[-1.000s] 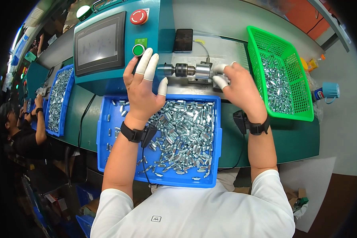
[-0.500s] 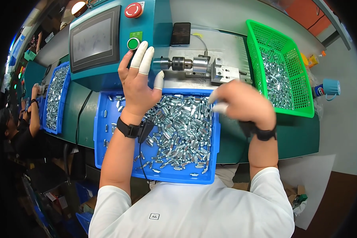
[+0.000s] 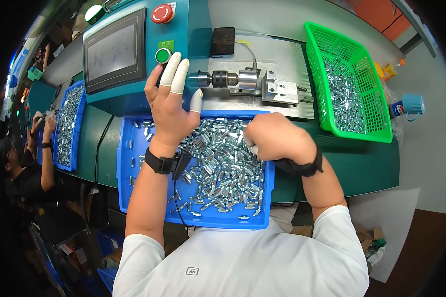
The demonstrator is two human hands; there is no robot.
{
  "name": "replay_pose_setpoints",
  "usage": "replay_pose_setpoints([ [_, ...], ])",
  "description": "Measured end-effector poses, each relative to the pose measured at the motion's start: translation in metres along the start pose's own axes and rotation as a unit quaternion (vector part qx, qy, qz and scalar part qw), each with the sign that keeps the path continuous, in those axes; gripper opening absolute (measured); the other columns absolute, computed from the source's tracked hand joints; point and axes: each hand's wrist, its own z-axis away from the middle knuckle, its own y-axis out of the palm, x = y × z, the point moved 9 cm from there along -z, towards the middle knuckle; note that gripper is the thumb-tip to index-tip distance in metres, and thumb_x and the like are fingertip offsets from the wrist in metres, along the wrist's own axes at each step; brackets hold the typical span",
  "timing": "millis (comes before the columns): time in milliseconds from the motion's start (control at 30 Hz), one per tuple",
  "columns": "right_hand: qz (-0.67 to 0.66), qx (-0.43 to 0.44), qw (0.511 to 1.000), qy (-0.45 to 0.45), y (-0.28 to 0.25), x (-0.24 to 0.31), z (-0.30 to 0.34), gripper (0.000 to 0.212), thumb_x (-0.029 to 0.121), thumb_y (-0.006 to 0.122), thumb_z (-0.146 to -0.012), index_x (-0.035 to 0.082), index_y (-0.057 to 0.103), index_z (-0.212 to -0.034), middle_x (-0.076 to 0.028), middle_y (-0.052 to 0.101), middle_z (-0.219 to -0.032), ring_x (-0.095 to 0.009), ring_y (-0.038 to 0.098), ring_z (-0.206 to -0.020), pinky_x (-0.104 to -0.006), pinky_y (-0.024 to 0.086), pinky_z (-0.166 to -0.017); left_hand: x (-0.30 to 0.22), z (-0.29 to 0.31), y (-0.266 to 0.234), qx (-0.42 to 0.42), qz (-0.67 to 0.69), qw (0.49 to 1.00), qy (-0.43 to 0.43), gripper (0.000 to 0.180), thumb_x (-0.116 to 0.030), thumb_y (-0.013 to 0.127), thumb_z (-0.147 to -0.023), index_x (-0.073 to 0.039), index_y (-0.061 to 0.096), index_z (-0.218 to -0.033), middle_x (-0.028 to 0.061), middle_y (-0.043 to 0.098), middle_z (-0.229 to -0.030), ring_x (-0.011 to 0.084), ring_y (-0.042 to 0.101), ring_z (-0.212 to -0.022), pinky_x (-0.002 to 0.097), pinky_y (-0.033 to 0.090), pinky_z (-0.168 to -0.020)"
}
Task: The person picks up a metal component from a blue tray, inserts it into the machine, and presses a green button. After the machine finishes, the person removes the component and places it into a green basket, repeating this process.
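My left hand (image 3: 171,111) is raised over the far edge of the blue tray (image 3: 195,219), its fingers stretched out beside the green push button (image 3: 163,55). White finger cots cover some of its fingers and the thumb. Small hexagonal metal parts (image 3: 223,168) lie heaped in the tray. My right hand (image 3: 278,136) reaches into the heap at the tray's right side with its fingers curled down; what sits between the fingertips is hidden. Beyond the tray, a drill chuck (image 3: 225,79) faces a metal fixture block (image 3: 280,92) on the machine.
A green basket (image 3: 332,129) of similar parts stands at the right. A phone (image 3: 223,41) lies behind the chuck. The machine carries a screen (image 3: 112,51) and a red stop button (image 3: 162,14). At far left, a co-worker's hands (image 3: 47,123) are beside another blue tray (image 3: 60,166).
My right hand has come left from the tray's right rim into the heap, fingers curling down. My left hand stays by the button. The machine's lamp has turned from orange to green.
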Motion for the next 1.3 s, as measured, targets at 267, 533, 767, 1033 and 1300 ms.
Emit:
replay_pose_setpoints([
  [267, -0.207, -0.437, 0.873, 0.059, -0.088, -0.086, 0.051, 0.012, 0.0, 0.076, -0.09, 0.0, 0.077, -0.102, -0.014, 0.071, -0.089, -0.028, 0.07, -0.08, -0.0353, 0.055, -0.072, -0.004, -0.001, 0.0, -0.002, 0.001, 1.0, 0.003, 0.074, -0.006, 0.08, -0.077, -0.008, 0.062, -0.148, 0.0099, 0.057, -0.158, 0.0369, 0.044, -0.146, 0.044, 0.033, -0.123],
  [533, -0.231, -0.454, 0.852, 0.12, -0.063, -0.117, 0.032, 0.011, 0.005, 0.081, -0.092, 0.0, 0.078, -0.101, -0.009, 0.074, -0.089, -0.017, 0.07, -0.078, -0.0308, 0.055, -0.07, -0.004, -0.002, -0.001, 0.004, 0.003, 1.0, 0.001, 0.074, -0.005, 0.08, -0.078, -0.007, 0.06, -0.149, 0.0106, 0.056, -0.159, 0.0368, 0.044, -0.146, 0.0442, 0.034, -0.123],
  [767, -0.341, -0.43, 0.818, 0.171, -0.046, -0.137, 0.023, 0.011, 0.009, 0.083, -0.093, 0.0, 0.079, -0.098, -0.004, 0.075, -0.086, -0.009, 0.067, -0.075, -0.0288, 0.054, -0.067, -0.003, -0.001, 0.0, 0.002, -0.001, 1.0, 0.004, 0.074, -0.005, 0.08, -0.078, -0.006, 0.06, -0.15, 0.0107, 0.056, -0.159, 0.0368, 0.045, -0.146, 0.0444, 0.034, -0.123],
  [1033, -0.425, -0.383, 0.791, 0.216, -0.033, -0.152, 0.02, 0.018, 0.013, 0.084, -0.093, -0.003, 0.077, -0.091, -0.005, 0.074, -0.078, -0.008, 0.064, -0.069, -0.0286, 0.051, -0.06, -0.004, -0.001, 0.0, 0.003, -0.002, 1.0, 0.005, 0.075, -0.006, 0.08, -0.078, -0.006, 0.059, -0.15, 0.0113, 0.057, -0.158, 0.0371, 0.045, -0.145, 0.0446, 0.033, -0.123],
  [1300, -0.376, -0.392, 0.805, 0.237, -0.032, -0.14, 0.016, 0.024, 0.017, 0.086, -0.092, -0.003, 0.076, -0.085, -0.004, 0.072, -0.072, -0.008, 0.062, -0.067, -0.03, 0.05, -0.059, -0.006, -0.002, 0.002, 0.018, -0.015, 1.0, 0.014, 0.071, -0.009, 0.078, -0.086, -0.005, 0.056, -0.153, 0.0136, 0.053, -0.161, 0.0353, 0.043, -0.147, 0.0445, 0.03, -0.125],
])
